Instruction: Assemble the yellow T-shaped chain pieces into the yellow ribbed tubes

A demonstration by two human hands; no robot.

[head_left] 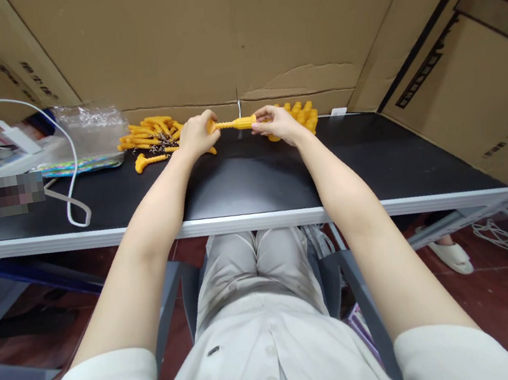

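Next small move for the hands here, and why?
Probably press the wider yellow sleeve leftward with the right hand, while the left hand steadies the ribbed yellow shaft. Both are in line, one hand at each end, and ribbing shows between left hand and sleeve; whether they're already fully seated, I can't tell.

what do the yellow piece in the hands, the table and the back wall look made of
Yellow piece: probably plastic, slightly glossy; even colour and a moulded-looking ridged stem suggest it.
Table: black, satin top with a soft sheen, perhaps laminate; the silvery front edge looks like metal.
Back wall: matte cardboard, judging by its brown colour and creases.
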